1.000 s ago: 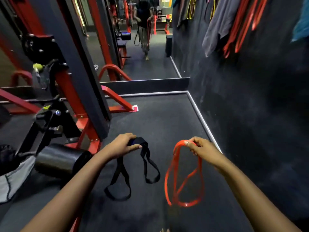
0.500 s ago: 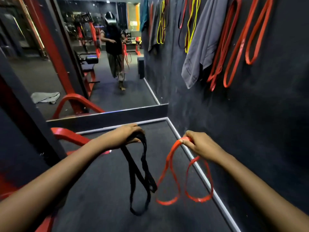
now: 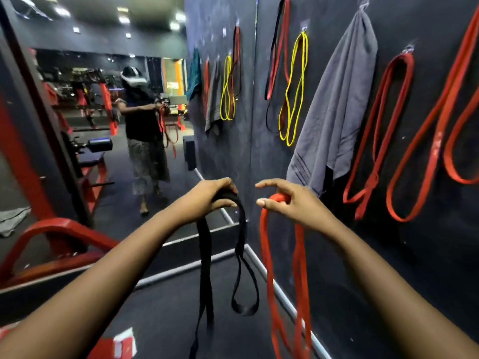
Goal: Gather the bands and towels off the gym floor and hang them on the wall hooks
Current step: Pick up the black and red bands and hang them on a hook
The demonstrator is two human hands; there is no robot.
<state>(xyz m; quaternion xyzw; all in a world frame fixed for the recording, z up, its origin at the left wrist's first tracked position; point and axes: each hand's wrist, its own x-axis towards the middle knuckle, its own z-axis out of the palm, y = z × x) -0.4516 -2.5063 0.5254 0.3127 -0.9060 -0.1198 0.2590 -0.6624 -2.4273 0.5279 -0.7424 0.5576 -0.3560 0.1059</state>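
Note:
My left hand grips the top of a black band whose loops hang down toward the floor. My right hand holds a red band bunched at its top, the long loops dangling beside the dark wall. On the wall to the right, hooks carry a grey towel, a yellow band, a red-and-black band and several red bands. Both hands are at chest height, left of the towel's lower corner.
A wall mirror ahead reflects a person, red gym machines and a grey cloth on the floor. A red machine frame stands at the left. A white strip edges the dark floor along the wall.
The view has lifted from the floor to the wall and hooks. Both hands have risen with their bands and come closer together; the bands now hang longer.

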